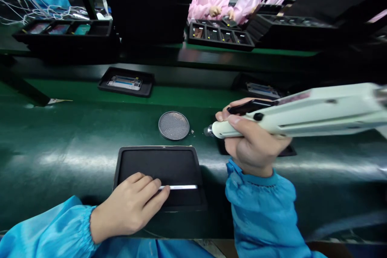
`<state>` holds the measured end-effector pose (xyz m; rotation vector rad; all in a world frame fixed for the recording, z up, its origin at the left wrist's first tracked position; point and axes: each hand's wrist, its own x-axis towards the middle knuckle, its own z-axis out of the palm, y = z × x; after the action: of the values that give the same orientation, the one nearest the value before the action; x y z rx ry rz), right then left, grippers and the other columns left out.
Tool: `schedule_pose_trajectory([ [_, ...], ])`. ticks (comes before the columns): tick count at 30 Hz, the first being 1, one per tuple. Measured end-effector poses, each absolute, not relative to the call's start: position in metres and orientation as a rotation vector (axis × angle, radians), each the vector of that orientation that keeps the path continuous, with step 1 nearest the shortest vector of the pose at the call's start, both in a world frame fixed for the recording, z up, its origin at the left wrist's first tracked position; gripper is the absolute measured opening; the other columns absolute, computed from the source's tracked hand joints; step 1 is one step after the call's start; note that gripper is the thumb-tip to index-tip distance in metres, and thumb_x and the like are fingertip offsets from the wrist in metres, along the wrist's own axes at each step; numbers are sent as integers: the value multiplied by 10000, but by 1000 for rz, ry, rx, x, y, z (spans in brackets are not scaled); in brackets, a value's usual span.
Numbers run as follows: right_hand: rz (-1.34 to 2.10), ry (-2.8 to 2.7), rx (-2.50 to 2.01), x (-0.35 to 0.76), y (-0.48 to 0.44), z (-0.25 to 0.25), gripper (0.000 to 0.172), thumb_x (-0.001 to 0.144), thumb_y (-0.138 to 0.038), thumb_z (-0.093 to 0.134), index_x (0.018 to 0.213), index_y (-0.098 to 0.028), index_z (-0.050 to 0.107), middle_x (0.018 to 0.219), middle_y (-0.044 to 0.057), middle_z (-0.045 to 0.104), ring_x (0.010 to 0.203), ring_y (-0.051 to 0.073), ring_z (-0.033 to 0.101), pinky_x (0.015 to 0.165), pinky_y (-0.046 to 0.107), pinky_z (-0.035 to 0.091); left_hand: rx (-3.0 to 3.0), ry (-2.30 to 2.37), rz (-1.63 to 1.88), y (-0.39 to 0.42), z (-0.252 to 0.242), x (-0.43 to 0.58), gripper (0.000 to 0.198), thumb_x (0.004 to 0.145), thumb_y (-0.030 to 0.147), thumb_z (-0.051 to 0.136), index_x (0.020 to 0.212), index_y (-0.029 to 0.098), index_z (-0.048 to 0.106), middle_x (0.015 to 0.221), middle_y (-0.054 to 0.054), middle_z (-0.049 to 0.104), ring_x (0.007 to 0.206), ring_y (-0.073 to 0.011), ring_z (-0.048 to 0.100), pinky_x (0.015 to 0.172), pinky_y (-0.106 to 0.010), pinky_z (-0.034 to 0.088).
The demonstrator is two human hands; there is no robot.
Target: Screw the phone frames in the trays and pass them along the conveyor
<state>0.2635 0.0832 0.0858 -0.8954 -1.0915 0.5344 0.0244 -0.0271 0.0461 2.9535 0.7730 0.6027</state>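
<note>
My right hand (254, 145) is wrapped round a white electric screwdriver (302, 113), whose tip points left toward a round perforated metal dish (173, 125). My left hand (133, 205) lies on a black tray (187, 161) in front of me, fingers together, touching the end of a thin silvery strip (181, 187) that rests in the tray. Both arms wear blue sleeves.
A black tray with a phone part (125, 82) sits further back on the green belt (75, 145), another at the right (261, 88). Stacked black trays (149, 12) line the far side, where people in pink coats work.
</note>
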Motion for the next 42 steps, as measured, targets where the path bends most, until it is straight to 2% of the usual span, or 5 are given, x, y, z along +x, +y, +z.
schedule_pose_trajectory([
  [9, 614, -1013, -1158, 272, 103, 41, 266, 624, -270, 767, 836, -175, 637, 835, 13, 664, 646, 134, 605, 635, 320, 518, 2982, 838, 504, -21, 38, 19, 342, 980, 84, 325, 1232, 73, 556, 873, -102, 658, 661, -210, 623, 591, -369, 506],
  [15, 527, -1093, -1291, 287, 114, 18, 371, 646, -409, 788, 848, -148, 618, 751, 23, 640, 655, 156, 611, 631, 318, 522, 2667, 753, 875, 11, 36, 2, 222, 999, 125, 394, 1083, 143, 598, 852, -39, 695, 712, -148, 663, 622, -264, 514],
  [24, 248, -1601, -989, 244, 21, 81, 404, 754, -245, 680, 1144, -217, 581, 1122, 105, 588, 1103, 237, 586, 994, 439, 488, 2352, 676, 1096, 26, 103, -34, 124, 938, 104, 555, 994, 176, 639, 845, -3, 704, 728, -95, 657, 649, -182, 485],
  [30, 646, -2211, -764, 192, 16, 131, 137, 818, -151, 625, 938, -215, 647, 720, -11, 692, 596, 95, 605, 580, 196, 480, 2242, 708, 1001, 10, 119, -48, 146, 949, 106, 518, 987, 193, 630, 812, 15, 676, 671, -79, 612, 601, -175, 444],
  [42, 818, -2071, -861, 182, 30, 121, 91, 843, -240, 625, 789, -196, 684, 666, 13, 702, 546, 101, 588, 554, 218, 454, 2058, 768, 845, 18, 124, -54, 170, 963, 128, 496, 999, 217, 636, 863, 22, 666, 703, -80, 596, 625, -175, 445],
])
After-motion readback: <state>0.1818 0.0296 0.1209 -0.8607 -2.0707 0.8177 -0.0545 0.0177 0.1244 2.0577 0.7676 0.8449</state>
